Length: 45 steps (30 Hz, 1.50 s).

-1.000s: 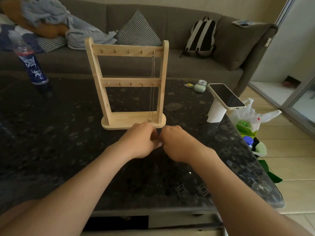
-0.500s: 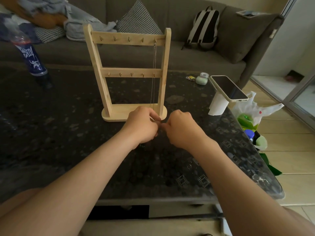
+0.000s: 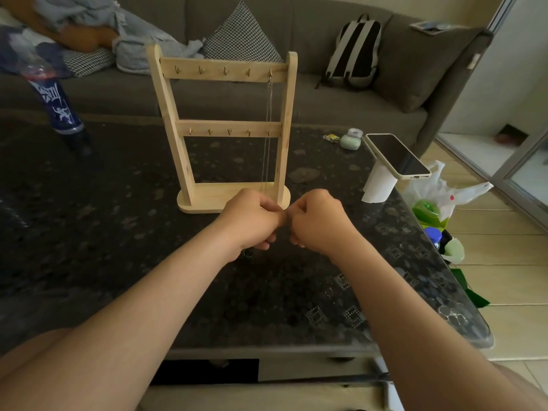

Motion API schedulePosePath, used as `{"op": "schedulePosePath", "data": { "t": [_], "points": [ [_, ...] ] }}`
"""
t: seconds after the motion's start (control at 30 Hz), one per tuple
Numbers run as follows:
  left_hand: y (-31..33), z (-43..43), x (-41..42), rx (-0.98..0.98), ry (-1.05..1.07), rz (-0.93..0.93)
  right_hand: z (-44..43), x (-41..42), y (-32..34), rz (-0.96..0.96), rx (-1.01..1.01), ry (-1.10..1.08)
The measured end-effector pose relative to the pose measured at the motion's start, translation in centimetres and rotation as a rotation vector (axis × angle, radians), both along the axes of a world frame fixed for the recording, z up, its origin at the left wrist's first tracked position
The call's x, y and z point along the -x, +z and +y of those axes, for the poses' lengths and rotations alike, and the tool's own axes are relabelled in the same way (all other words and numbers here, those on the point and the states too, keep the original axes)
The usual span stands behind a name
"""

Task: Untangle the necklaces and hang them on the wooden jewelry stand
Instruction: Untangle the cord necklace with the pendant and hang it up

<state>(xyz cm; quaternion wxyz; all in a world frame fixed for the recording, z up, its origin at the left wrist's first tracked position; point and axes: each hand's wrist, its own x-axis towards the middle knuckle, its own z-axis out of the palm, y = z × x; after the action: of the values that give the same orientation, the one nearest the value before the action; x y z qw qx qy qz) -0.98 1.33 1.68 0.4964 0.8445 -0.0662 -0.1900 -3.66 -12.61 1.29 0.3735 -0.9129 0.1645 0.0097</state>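
two hands point(image 3: 252, 221) point(image 3: 318, 222), one wooden stand point(image 3: 189, 68), one hung necklace point(image 3: 268, 114), one phone point(image 3: 397, 155), one bottle point(image 3: 56, 105)

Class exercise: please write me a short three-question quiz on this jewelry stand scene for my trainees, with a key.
1. True or false: a necklace hangs from the rightmost top-rail hook of the wooden jewelry stand.
2. How many top-rail hooks are bare?
3. The phone rests on: A) the sofa B) a white upright roll C) the floor.
Key: 1 true; 2 four; 3 B.
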Motion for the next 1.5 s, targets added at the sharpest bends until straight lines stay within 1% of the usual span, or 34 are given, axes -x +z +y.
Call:
{"op": "schedulePosePath", "data": {
  "t": [0.1, 0.17, 0.23, 0.3, 0.37, 0.47, 0.57, 0.6, 0.67, 0.8, 0.9, 1.0, 1.07, 1.13, 1.23, 1.37, 1.5],
  "points": [
    [-0.2, -0.1, -0.2, 0.002, 0.008, 0.005, 0.3, -0.2, -0.1, 0.1, 0.153, 0.12],
    [-0.5, -0.1, -0.3, 0.004, 0.012, -0.006, 0.4, -0.3, 0.0, 0.127, 0.192, 0.168],
    [-0.6, -0.2, -0.4, 0.006, 0.023, -0.01, 0.4, -0.4, 0.0, 0.138, 0.125, 0.15],
    [-0.6, -0.4, -0.4, 0.019, 0.037, 0.006, 0.6, -0.2, 0.1, 0.107, 0.063, 0.099],
    [-0.5, -0.4, -0.3, 0.042, 0.03, 0.032, 0.5, 0.2, 0.2, 0.012, 0.031, 0.048],
    [-0.5, -0.4, -0.1, 0.115, 0.026, 0.069, 0.3, 0.9, 0.6, -0.184, 0.009, -0.019],
    [-0.8, -0.4, -0.3, 0.25, 0.069, 0.088, 0.2, 1.1, 0.7, -0.261, -0.073, -0.111],
    [-0.8, -0.4, -0.5, 0.284, 0.074, 0.095, 0.1, 1.1, 0.7, -0.262, -0.122, -0.139],
    [-0.8, -0.2, -0.7, 0.313, 0.06, 0.124, -0.1, 0.9, 0.7, -0.203, -0.226, -0.157],
    [-0.9, 0.3, -0.9, 0.271, 0.007, 0.169, -0.3, 0.1, 0.8, 0.02, -0.397, -0.135],
    [-0.9, 0.5, -0.7, 0.211, -0.015, 0.152, -0.2, 0.1, 1.1, 0.119, -0.432, -0.106],
    [-0.6, 0.8, -0.9, 0.135, -0.05, 0.13, -0.2, 0.3, 1.1, 0.155, -0.454, -0.102],
    [-0.4, 1.1, -1.1, 0.134, -0.057, 0.151, -0.3, 0.2, 1.0, 0.176, -0.456, -0.105],
    [-0.3, 1.2, -1.2, 0.178, -0.031, 0.18, -0.3, 0.2, 0.8, 0.171, -0.453, -0.12],
    [-0.5, 1.1, -1.3, 0.243, 0.015, 0.191, -0.5, 0.3, 0.4, 0.107, -0.537, -0.138],
    [-0.7, 0.9, -1.0, 0.262, -0.046, 0.214, -0.8, 0.6, 0.1, 0.037, -0.645, -0.157],
    [-1.1, 0.7, -0.7, 0.219, -0.041, 0.175, -0.7, 1.0, 0.0, -0.049, -0.585, -0.197]
  ]
}}
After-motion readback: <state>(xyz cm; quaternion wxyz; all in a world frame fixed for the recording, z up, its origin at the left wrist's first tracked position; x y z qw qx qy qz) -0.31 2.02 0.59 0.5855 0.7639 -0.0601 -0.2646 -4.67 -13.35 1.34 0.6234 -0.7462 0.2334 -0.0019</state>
